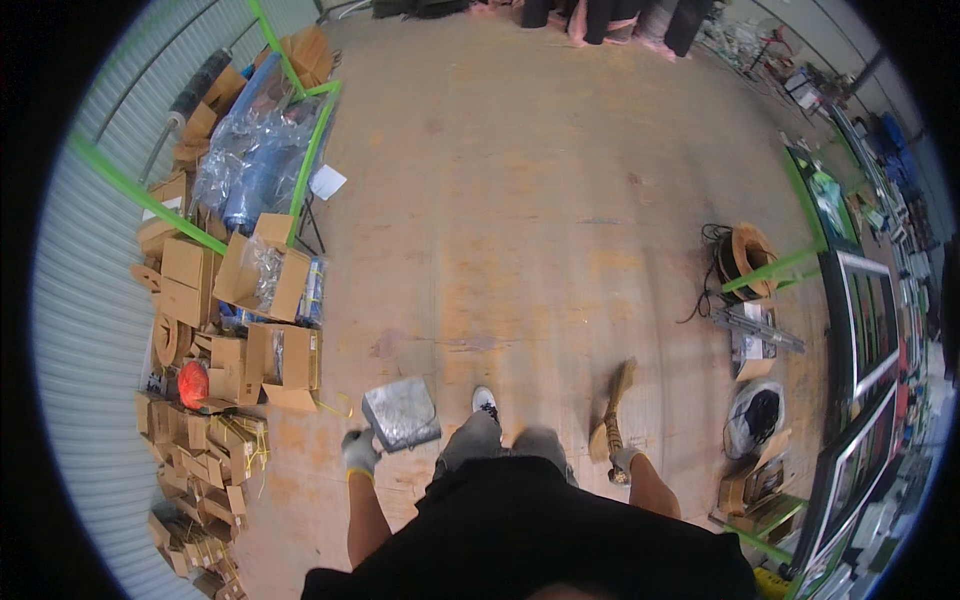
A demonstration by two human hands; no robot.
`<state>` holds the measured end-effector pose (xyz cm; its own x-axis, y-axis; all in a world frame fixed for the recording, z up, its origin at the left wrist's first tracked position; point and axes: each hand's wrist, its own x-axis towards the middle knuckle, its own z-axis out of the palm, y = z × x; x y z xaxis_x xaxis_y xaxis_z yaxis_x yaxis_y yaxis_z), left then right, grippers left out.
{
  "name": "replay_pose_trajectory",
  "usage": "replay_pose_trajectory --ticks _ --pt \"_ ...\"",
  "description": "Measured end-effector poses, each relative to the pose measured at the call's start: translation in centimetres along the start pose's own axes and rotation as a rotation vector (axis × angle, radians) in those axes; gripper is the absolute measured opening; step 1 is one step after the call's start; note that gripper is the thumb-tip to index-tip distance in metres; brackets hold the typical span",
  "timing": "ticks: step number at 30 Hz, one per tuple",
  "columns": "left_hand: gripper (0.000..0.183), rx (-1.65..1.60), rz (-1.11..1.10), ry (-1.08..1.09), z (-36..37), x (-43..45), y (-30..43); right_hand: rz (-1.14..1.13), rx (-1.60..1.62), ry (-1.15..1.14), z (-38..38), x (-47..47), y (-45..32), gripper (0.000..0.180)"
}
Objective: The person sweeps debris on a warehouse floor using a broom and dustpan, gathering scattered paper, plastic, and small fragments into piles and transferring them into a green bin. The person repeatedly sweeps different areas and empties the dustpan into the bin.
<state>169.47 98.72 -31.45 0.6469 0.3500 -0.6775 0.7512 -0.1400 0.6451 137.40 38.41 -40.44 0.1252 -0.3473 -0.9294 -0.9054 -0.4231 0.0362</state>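
Observation:
Both my hands wear pale work gloves with yellow cuffs. At lower left, my left hand (361,452) is closed on the edge of a grey metal dustpan (402,412), whose boxy pan hangs beside my left leg. My right hand (624,457), to the right of my legs, grips a short broom (616,397) with a brownish head and a wrapped, banded middle. The broom's far end points forward over the floor. One white shoe (484,399) shows between the dustpan and my knees.
Open cardboard boxes (288,362) and plastic-wrapped rolls (259,172) line the left wall by a green frame (313,150). On the right are a cable spool (750,259), metal profiles (761,330), a plastic-wrapped coil (755,416) and black-framed panels (862,322). Dark rolls (600,22) stand at the far end.

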Motion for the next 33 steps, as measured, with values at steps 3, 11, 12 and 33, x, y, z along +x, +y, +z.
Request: replay_pose_trajectory --ticks 3,11,12,33 --pt "0.029 0.012 -0.012 -0.069 2.3 2.8 8.8 0.087 0.415 -0.183 -3.7 -0.3 -4.6 0.02" --pt "0.02 -0.064 0.023 -0.022 9.2 16.5 28.8 0.266 0.297 -0.306 -17.7 3.1 -23.4 0.021" --pt "0.02 -0.083 0.023 -0.004 9.7 17.6 30.5 0.262 0.326 -0.308 -19.8 3.4 -26.3 0.02" --pt "0.02 -0.117 0.033 -0.18 30.2 53.6 80.2 0.134 0.942 -0.116 -54.5 10.9 -73.3 0.03"
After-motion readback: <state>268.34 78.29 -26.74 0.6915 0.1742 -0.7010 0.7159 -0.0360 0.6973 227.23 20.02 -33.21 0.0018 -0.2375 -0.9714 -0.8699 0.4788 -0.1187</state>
